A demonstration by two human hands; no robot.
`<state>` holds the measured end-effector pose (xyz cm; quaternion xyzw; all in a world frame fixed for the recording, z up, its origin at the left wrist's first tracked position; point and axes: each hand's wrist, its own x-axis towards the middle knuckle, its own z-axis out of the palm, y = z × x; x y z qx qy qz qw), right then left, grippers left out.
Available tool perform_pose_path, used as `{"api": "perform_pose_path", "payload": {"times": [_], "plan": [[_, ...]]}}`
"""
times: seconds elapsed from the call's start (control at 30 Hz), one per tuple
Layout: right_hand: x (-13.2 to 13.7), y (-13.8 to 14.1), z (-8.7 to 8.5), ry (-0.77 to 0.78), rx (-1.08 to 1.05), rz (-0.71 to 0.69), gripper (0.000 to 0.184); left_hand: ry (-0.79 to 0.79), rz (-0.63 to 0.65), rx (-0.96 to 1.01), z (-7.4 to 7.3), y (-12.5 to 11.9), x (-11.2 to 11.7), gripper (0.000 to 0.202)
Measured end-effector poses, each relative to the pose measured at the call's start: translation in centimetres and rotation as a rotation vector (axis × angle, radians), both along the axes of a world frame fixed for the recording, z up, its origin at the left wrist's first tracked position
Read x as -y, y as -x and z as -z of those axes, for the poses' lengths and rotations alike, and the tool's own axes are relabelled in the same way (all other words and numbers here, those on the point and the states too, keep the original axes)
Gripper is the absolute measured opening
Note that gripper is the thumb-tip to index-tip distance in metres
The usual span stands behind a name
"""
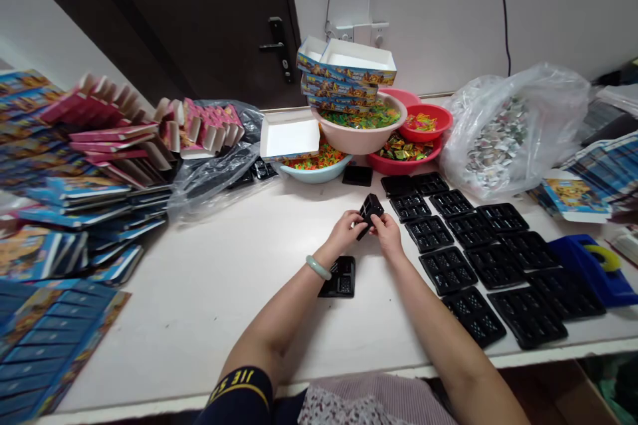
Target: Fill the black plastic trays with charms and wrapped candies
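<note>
Both my hands meet over the middle of the white table [209, 279]. My left hand [343, 231] and my right hand [387, 234] pinch a small stack of black plastic trays [369, 210], tilted up between the fingertips. A jade bangle [318, 267] sits on my left wrist. Just below my left hand another black tray [340, 277] lies flat on the table. To the right, several black trays [473, 252] lie spread out in two rows.
Flat blue and pink cartons [90, 172] are piled at the left. Basins of wrapped sweets [363, 126] and open white boxes [343, 66] stand at the back. A clear bag [508, 133] lies at the right, and a blue tape dispenser [598, 265] beyond the trays.
</note>
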<state>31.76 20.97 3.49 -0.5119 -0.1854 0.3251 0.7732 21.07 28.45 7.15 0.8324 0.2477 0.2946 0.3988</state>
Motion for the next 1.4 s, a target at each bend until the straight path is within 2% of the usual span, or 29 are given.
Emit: {"api": "perform_pose_path", "payload": {"times": [0.07,0.13,0.2,0.23,0.3,0.37,0.43,0.47,0.53,0.67,0.77,0.83,0.9,1.0,1.13,1.2,1.27,1.4], "plan": [[-0.1,-0.1,0.3,-0.038,-0.019,0.008,0.037,0.076,-0.058,0.042,0.8,-0.6,-0.8,0.007],[-0.5,-0.5,0.8,-0.049,-0.092,0.05,0.035,0.076,-0.17,0.092,0.9,0.1,-1.9,0.01],[-1.3,-1.3,1.3,-0.009,-0.221,0.1,0.031,-0.011,-0.28,0.138,0.2,1.6,-2.9,0.012],[-1.8,-1.7,1.6,0.022,-0.284,0.11,0.029,-0.09,-0.292,0.14,-0.3,2.5,-3.3,0.011],[-2.6,-2.5,1.9,0.079,-0.366,0.088,0.023,-0.225,-0.179,0.065,-1.3,4.0,-3.4,0.012],[-3.0,-3.0,2.2,0.112,-0.39,0.03,0.018,-0.317,0.042,-0.091,-1.9,4.8,-2.6,0.01],[-2.6,-3.4,2.4,0.138,-0.396,-0.024,0.02,-0.408,0.215,-0.258,-1.7,4.7,-1.3,0.008],[-2.1,-3.5,2.6,0.151,-0.39,-0.033,0.022,-0.464,0.26,-0.333,-1.3,4.2,-0.6,0.009],[-0.8,-3.8,2.8,0.165,-0.308,0.037,0.027,-0.581,0.282,-0.454,-0.2,2.7,0.8,0.011],[1.9,-4.7,3.3,0.153,0.09,0.278,0.034,-0.724,0.25,-0.565,2.0,-1.5,2.5,0.016],[2.6,-5.5,3.3,0.154,0.33,0.292,0.035,-0.745,0.199,-0.496,2.9,-3.7,2.5,0.027],[2.0,-6.0,2.8,0.154,0.466,0.252,0.033,-0.691,0.19,-0.388,3.0,-4.2,1.5,0.03],[0.2,-6.6,1.7,0.155,0.626,0.174,0.03,-0.591,0.162,-0.271,2.8,-3.8,-0.2,0.026],[-4.8,-8.1,-0.9,0.196,0.91,0.013,0.028,-0.458,0.053,-0.161,2.0,-2.3,-3.7,0.016],[-14.0,-10.4,-3.8,0.469,1.189,-0.14,0.031,-0.405,-0.016,-0.138,1.1,0.2,-7.9,0.014],[-18.4,-11.2,-4.2,0.586,1.223,-0.173,0.035,-0.4,0.004,-0.165,1.1,0.9,-9.3,0.014],[-22.3,-11.8,-4.1,0.639,1.211,-0.176,0.038,-0.394,0.049,-0.198,1.5,1.1,-10.4,0.015],[-27.6,-13.0,-2.9,0.691,1.171,-0.164,0.043,-0.39,0.116,-0.241,2.3,0.1,-11.8,0.016]]}}
